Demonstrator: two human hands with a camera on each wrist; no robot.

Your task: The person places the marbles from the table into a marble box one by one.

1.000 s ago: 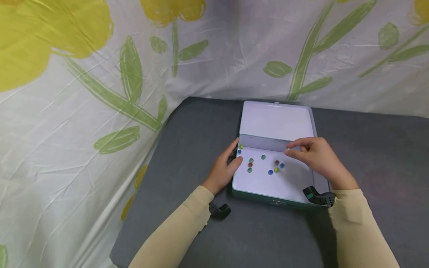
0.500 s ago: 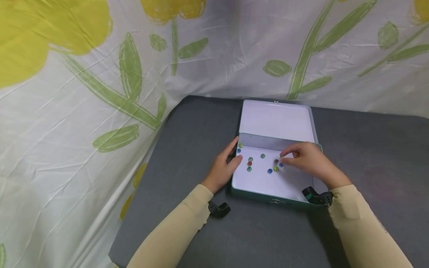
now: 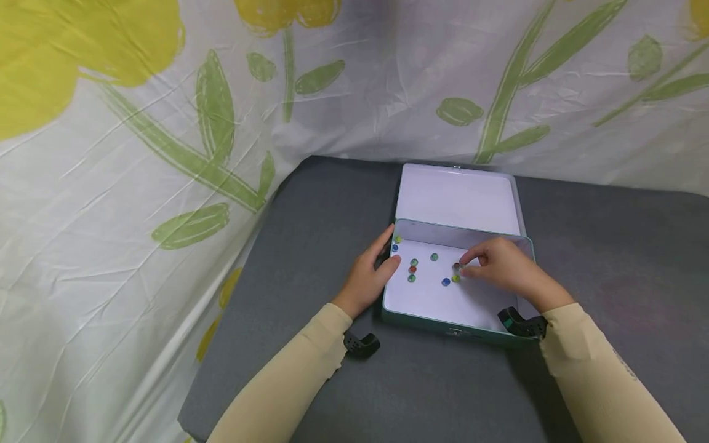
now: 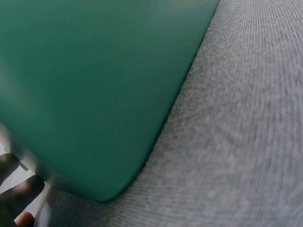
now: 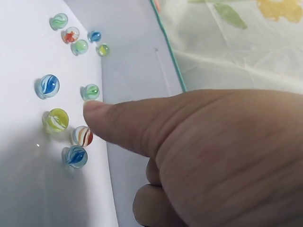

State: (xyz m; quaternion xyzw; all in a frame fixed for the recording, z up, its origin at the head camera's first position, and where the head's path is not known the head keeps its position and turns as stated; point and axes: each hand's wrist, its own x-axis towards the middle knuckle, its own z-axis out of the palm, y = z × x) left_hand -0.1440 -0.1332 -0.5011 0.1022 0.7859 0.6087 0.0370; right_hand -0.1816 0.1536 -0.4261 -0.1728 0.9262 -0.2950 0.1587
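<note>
An open tin box (image 3: 460,306), green outside and white inside, has several glass marbles on its floor. My left hand (image 3: 368,277) grips the box's left wall, thumb over the rim; in the left wrist view its fingers (image 4: 23,191) lie at the edge. My right hand (image 3: 501,267) reaches inside, thumb and forefinger pinching a pale marble beside the red-brown marble (image 5: 84,136). From the right wrist the thumb covers the held marble. Near it lie a blue marble (image 5: 75,156), a yellow marble (image 5: 57,120), another blue marble (image 5: 47,86) and a green marble (image 5: 91,92).
The box lid (image 3: 456,200) lies open at the back, its white inside up. More marbles sit near the left wall, among them a red marble (image 3: 412,269). A grey cloth-covered table (image 3: 332,203) is below, with a flower-patterned curtain (image 3: 376,80) behind it.
My right hand has moved left and down from above the box's back right to the marble cluster, pale marble between its fingertips. The left hand has kept its hold on the wall.
</note>
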